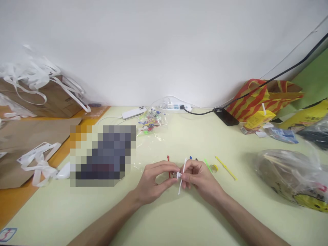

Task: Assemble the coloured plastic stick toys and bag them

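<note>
1. Left hand and right hand: brought together above the table, fingertips pinched on a white tie between them.
2. White tie: held near upright just over the table, with a small white knot or head at the grip; what it wraps is too small to tell.
3. Risk: the tie is thin and gripped only at the fingertips, so it may slip out or spring loose if either pinch relaxes.
4. Risk: the red tie, green tie and yellow tie lie loose just beyond the hands; a sweeping wrist could scatter them.
5. Surface: pale yellow-green table, with a clear bag of coloured pieces farther back.
6. Room: plain white wall; power strip and black cable at the table's rear; striped bag to the right; brown paper bag with white straps to the left.
</note>
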The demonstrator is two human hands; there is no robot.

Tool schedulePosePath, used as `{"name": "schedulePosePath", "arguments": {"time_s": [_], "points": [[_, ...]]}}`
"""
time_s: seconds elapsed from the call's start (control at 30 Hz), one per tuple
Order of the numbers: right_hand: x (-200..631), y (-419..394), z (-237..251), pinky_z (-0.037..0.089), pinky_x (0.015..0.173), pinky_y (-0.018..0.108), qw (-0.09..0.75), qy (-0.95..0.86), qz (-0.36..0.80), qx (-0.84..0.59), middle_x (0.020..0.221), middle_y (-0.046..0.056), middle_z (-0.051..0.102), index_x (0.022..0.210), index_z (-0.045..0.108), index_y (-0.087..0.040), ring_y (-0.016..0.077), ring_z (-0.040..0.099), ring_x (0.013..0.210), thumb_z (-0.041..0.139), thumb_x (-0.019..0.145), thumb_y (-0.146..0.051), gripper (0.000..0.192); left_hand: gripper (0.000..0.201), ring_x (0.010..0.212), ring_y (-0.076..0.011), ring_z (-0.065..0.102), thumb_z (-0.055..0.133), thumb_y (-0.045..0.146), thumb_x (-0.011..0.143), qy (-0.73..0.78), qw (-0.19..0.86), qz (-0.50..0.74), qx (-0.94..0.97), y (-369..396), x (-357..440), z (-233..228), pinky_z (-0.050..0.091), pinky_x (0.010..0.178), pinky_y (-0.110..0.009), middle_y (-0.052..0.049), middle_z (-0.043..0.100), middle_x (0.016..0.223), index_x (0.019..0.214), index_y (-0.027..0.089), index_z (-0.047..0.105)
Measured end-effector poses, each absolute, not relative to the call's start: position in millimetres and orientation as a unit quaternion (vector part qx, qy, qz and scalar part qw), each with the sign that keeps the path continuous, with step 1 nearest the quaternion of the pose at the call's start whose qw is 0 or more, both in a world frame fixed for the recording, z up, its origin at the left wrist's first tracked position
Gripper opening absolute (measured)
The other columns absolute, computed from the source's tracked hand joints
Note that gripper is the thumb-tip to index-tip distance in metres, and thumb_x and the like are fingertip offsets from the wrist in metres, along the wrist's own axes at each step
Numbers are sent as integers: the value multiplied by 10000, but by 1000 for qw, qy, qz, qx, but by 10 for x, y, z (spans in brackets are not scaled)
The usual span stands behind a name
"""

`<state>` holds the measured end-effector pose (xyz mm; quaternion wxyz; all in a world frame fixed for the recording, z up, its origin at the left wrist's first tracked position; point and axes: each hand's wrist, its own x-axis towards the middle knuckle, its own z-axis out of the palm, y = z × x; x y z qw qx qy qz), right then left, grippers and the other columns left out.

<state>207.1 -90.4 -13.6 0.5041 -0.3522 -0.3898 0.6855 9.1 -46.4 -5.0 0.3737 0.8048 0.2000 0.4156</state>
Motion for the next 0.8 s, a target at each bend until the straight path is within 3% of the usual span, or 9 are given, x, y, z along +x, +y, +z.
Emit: {"name": "schedulePosePath", "arguments": {"time_s": [0.33, 0.6, 0.8], "points": [[2070, -955, -87, 405, 469, 194, 473, -403, 714, -321, 631, -17, 671, 796, 607, -172, 84, 588, 481, 855, 776, -359, 311, 268, 930, -188, 741, 719, 68, 858, 168, 395, 439, 790, -529, 121, 19, 607, 846, -301, -81, 778, 1003, 1100, 184, 724], [1993, -1051, 10, 381, 440, 201, 456, -397, 723, -335, 503, -45, 606, 778, 560, -191, 89, 535, 419, 841, 776, -442, 376, 185, 879, -190, 753, 714, 106, 879, 156, 394, 469, 775, -605, 166, 54, 625, 808, -302, -72, 786, 941, 1042, 190, 742], [2147, -980, 117, 346, 413, 197, 451, -441, 689, -356, 504, -68, 562, 810, 573, -196, 92, 520, 415, 848, 740, -481, 402, 251, 910, -193, 741, 729, 83, 858, 151, 358, 441, 809, -508, 145, 126, 613, 834, -318, -78, 778, 980, 1085, 188, 726]]}}
